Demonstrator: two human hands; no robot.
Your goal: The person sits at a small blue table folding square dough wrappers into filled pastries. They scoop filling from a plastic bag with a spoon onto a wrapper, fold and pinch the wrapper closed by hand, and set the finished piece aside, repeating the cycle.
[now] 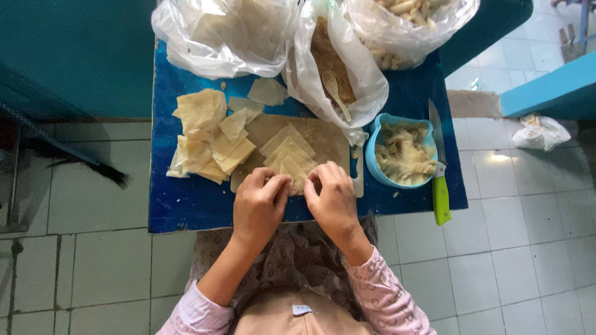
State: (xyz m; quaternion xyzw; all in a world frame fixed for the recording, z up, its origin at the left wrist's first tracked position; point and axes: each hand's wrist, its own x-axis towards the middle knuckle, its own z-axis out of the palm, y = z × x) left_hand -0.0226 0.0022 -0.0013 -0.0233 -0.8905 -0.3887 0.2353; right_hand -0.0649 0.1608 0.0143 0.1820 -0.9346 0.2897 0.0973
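While both hands work close together at the near edge of a cutting board (323, 139), the left hand (259, 208) and the right hand (335, 201) each pinch one side of a small pale wrapper (297, 175) that lies between their fingertips. The fingers are curled in narrowly around the wrapper, thumbs and forefingers touching it, and the wrapper itself is partly hidden behind the knuckles. Just beyond it, on the same board, a few more pale square sheets (287, 146) lie fanned and overlapping.

The board sits on a small blue table (186, 205). To the left of the board a looser pile of wrappers (205, 136) spreads over the table, some folded, some curling at the edges. To the right, just beside the board, stands a light blue bowl (375, 167) with a pale, lumpy filling (403, 155) in it. A knife with a green handle (441, 198) lies along the right side of the bowl, blade pointing away from the person.

At the far edge of the table stand clear plastic bags: the left bag (217, 37) holds pale sheets, the middle bag (347, 74) holds brown crumbs and a wooden spoon (334, 90), and the right bag (403, 28) holds pale stick-shaped pieces.
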